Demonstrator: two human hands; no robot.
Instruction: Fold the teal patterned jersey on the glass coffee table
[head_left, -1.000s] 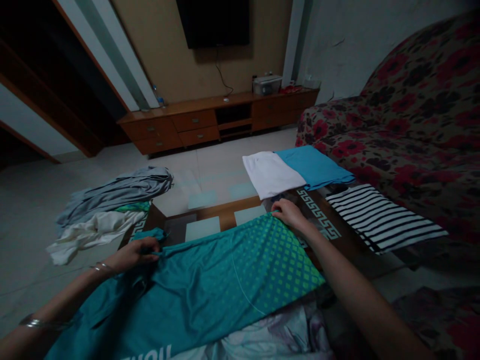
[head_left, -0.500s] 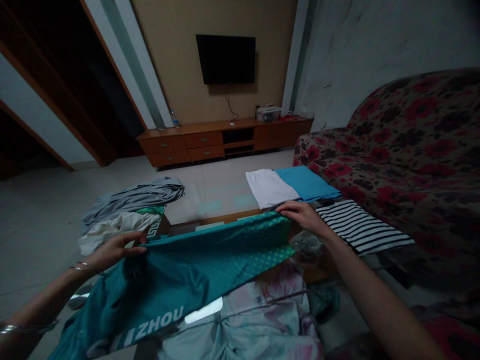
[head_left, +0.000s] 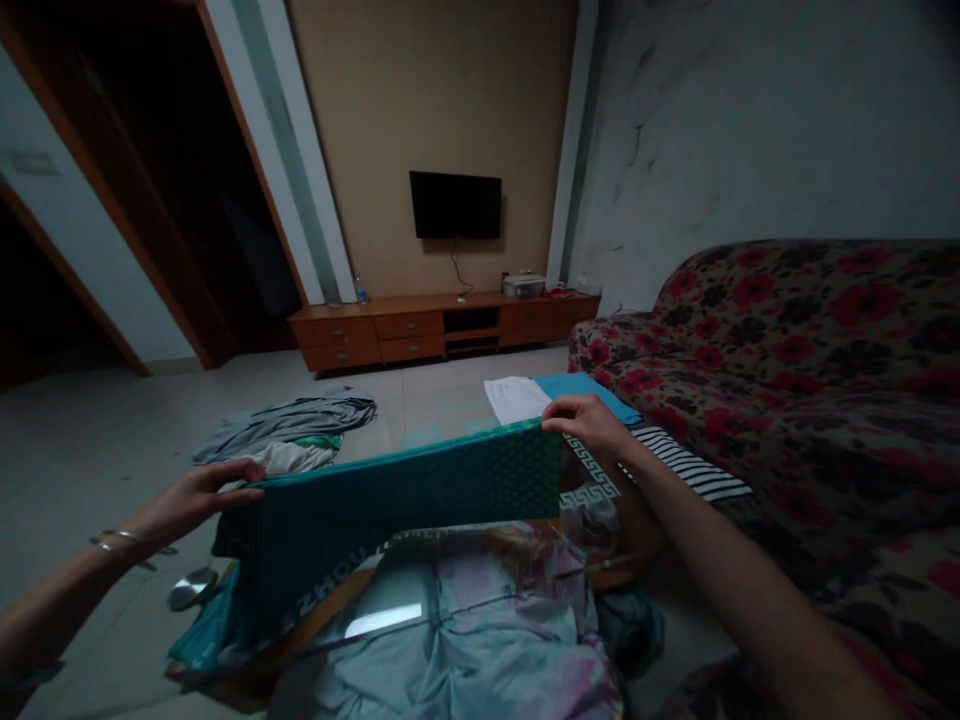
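1. head view, hands: l hand pinches one end of the teal shirt along its top edge, r hand pinches the other; set wide apart, cloth stretched btwn them.
2. shirt hangs over the table, approx. middle to near l corner; lower l part droops there, can't tell what it touches.
3. looks done: white top + blue top, flat, side by side nr far r corner; striped top, flat, along r edge.
4. in progress: shirt, prob. part folded; no. of layers unclear.
5. looks undone: grey clothes + cream garment, loose heap nr far l corner; floral cloth, rumpled, near edge.
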